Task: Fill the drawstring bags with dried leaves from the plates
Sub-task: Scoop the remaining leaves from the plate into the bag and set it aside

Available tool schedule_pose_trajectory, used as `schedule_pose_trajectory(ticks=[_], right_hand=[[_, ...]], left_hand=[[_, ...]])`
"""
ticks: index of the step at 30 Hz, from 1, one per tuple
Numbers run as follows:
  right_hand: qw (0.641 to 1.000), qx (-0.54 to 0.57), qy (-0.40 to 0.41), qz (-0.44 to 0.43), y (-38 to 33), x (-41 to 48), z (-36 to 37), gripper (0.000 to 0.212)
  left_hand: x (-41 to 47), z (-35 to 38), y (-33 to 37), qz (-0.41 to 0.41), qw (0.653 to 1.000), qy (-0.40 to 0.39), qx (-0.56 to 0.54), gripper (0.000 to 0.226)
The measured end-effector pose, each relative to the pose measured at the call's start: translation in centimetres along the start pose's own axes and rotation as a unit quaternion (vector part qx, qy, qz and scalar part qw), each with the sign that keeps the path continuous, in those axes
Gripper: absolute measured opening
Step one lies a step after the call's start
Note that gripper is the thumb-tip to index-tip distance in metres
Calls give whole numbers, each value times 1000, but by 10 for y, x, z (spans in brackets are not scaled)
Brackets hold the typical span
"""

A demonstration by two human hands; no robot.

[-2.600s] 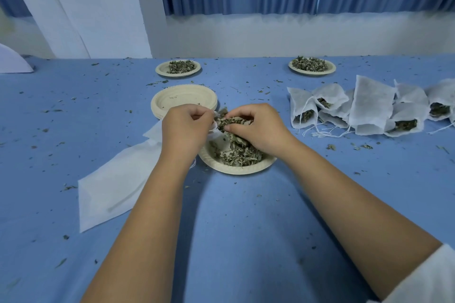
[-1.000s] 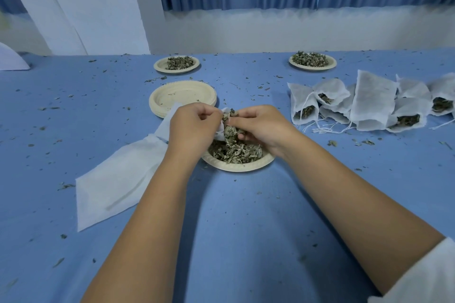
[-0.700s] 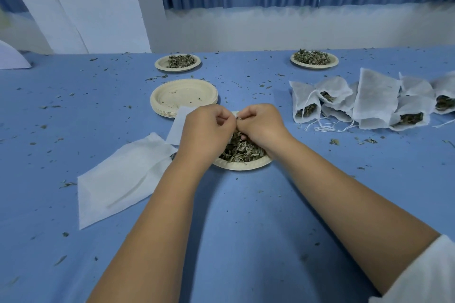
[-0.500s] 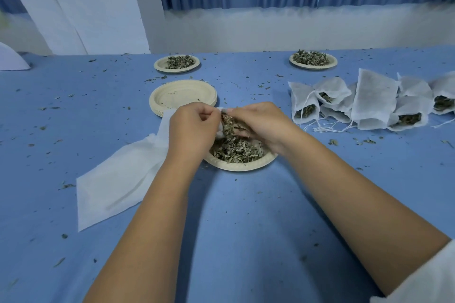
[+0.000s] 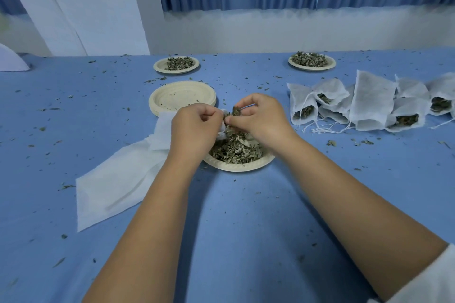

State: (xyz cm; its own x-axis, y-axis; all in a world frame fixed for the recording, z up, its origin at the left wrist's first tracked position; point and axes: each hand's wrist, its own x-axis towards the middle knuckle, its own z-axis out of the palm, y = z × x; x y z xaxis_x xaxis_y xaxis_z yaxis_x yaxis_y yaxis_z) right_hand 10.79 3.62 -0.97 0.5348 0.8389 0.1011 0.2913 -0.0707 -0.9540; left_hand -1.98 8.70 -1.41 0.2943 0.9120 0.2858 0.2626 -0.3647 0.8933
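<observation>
The small white non-woven drawstring bag [image 5: 222,128] is held up between the two hands, over the far-left part of the round cream paper plate [image 5: 237,168] that carries the heap of grey-green dried leaves [image 5: 236,150]. Only a narrow strip of the bag is visible. The rest is hidden behind the left hand [image 5: 194,128], so its long axis cannot be read with certainty. It appears to hang down from the fingers toward the plate, with the mouth on top and turned to the right.

The left hand pinches the edge of this mouth with curled fingers. The right hand [image 5: 262,118] is just beside it, almost touching, and pinches a small tuft of leaves [image 5: 235,111] at the opening. In my judgement the coming move depends on this relation: the opening lies to the left of the right hand, so the tuft must go leftward and down into it. The right hand is also the nearer one to the heap.

Left of the plate lies a pile of flat empty white bags [image 5: 118,179]. Behind it is a stack of empty cream plates [image 5: 182,97]. To the right, well apart, is a row of filled white bags [image 5: 369,106] with loose strings. All of this rests on the table with blue cloth [image 5: 246,229], which is scattered with leaf crumbs.
</observation>
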Motion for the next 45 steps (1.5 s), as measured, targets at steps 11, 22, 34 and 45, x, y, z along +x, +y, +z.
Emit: schedule_pose_trajectory(ticks=[11, 22, 34, 45], right_hand=[[997, -12, -78, -23, 7, 2, 3, 15], [991, 94, -99, -15, -1, 0, -4, 9], [975, 133, -148, 97, 8, 5, 1, 8], [998, 2, 2, 58, 14, 6, 11, 24]], left_hand=[[2, -4, 2, -34, 997, 4, -74, 19], [6, -4, 0, -66, 994, -3, -92, 23], [1, -8, 9, -69, 987, -41, -136, 20], [-4, 3, 4, 12, 997, -79, -10, 15]])
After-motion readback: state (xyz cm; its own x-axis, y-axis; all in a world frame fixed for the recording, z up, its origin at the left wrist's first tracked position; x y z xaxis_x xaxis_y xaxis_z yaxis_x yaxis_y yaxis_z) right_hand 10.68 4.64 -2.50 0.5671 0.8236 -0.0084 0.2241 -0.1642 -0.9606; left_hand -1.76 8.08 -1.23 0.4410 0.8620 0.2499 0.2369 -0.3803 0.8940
